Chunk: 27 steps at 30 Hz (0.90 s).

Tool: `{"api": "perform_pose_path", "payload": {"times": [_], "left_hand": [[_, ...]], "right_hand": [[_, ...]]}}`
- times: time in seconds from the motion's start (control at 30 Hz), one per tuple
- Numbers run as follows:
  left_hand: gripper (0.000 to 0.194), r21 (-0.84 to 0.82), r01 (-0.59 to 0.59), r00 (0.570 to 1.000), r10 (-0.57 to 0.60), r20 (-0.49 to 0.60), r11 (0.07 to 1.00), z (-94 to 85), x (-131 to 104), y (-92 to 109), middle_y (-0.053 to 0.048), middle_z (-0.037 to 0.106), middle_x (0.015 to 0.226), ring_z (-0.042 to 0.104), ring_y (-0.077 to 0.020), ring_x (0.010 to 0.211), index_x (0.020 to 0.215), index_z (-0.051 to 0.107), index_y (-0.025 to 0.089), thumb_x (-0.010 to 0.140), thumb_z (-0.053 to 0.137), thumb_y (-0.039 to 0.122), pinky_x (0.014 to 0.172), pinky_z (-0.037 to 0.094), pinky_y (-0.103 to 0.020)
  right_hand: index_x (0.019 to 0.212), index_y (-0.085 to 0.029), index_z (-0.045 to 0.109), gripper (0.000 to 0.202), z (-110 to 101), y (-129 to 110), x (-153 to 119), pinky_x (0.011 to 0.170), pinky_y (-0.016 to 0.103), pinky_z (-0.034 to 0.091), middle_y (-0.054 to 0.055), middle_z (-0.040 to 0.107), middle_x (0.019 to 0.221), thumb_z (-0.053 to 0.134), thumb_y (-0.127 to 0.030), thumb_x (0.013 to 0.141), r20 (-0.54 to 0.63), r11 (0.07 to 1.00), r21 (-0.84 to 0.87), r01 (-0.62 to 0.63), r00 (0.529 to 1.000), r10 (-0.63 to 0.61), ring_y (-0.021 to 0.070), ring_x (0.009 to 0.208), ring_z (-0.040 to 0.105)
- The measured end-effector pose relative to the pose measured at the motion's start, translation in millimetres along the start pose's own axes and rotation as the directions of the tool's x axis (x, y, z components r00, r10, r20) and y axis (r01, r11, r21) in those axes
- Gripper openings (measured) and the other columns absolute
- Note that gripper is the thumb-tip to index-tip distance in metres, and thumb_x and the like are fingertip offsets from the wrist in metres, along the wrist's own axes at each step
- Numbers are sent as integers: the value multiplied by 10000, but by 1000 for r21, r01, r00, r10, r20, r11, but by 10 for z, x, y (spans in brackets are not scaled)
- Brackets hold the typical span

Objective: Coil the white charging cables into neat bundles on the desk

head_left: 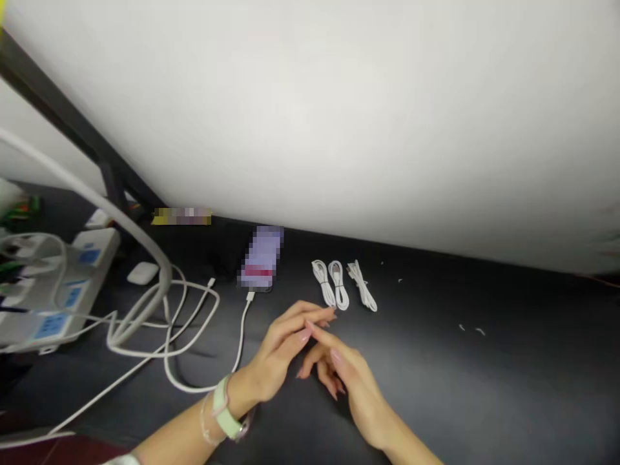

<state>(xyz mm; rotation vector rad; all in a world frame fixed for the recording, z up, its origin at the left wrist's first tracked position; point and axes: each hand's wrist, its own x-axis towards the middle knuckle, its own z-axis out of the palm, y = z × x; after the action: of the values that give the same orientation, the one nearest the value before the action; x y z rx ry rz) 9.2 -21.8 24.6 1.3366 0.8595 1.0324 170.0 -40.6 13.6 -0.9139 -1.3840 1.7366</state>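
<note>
My left hand (283, 349) reaches over the black table with its fingers stretched out and holds nothing. My right hand (356, 381) meets it, the index fingertip at the left thumb and the other fingers loosely bent and apart; I see nothing in it. Just beyond the fingertips lie three tied white cables: a left bundle (323, 283), a middle bundle (342, 294) close beside it, and a right bundle (363, 287) set a little apart. A pale green watch band (225, 408) is around my left wrist.
A phone (261, 258), its screen blurred out, has a white charging cable (242, 329) plugged in. More white cable coils (167, 336), a white charger case (143, 273) and a power strip (97, 258) occupy the left. Small white scraps (479, 331) lie right. A wall (363, 129) stands behind.
</note>
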Motion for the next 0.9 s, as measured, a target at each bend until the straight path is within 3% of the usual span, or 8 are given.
{"api": "perform_pose_path", "payload": {"times": [0.17,0.47,0.63,0.83,0.9], "left_hand": [[393,-4,-5,1000,5,-3,1000,-4,6,-42,-82,553,1157,530,-216,1070,1241,581,209,939,336,266,972,389,-338],[344,17,42,999,-42,-12,999,23,16,11,-92,558,1140,538,-212,1071,1206,605,196,926,425,285,974,403,-337],[406,-6,67,995,-68,-72,998,41,19,-14,-89,571,1138,549,-197,1060,1181,621,191,966,296,302,958,411,-323],[318,71,58,996,-53,-68,996,52,36,21,-95,622,1048,576,-203,1000,1072,675,159,913,460,330,904,428,-305],[365,35,81,993,-77,-89,996,59,43,30,-94,646,979,592,-201,940,995,695,142,932,403,351,867,439,-307]], "right_hand": [[1314,-223,509,479,15,30,10,400,210,237,52,663,746,333,-480,950,-9,982,181,-62,998,64,82,454,381],[1287,-193,538,469,-6,12,38,383,199,203,67,675,711,364,-460,942,-4,948,308,-80,996,86,69,422,374],[1255,-183,569,474,-3,-37,57,372,196,207,69,682,675,378,-469,929,12,914,394,-97,995,100,64,385,369],[1268,-188,557,484,-8,-27,46,380,196,245,65,684,682,368,-482,933,-1,941,328,-85,996,90,78,402,400],[1274,-184,552,483,-5,-17,42,387,197,258,67,687,685,354,-474,943,1,954,288,-78,997,82,79,410,410]]}}
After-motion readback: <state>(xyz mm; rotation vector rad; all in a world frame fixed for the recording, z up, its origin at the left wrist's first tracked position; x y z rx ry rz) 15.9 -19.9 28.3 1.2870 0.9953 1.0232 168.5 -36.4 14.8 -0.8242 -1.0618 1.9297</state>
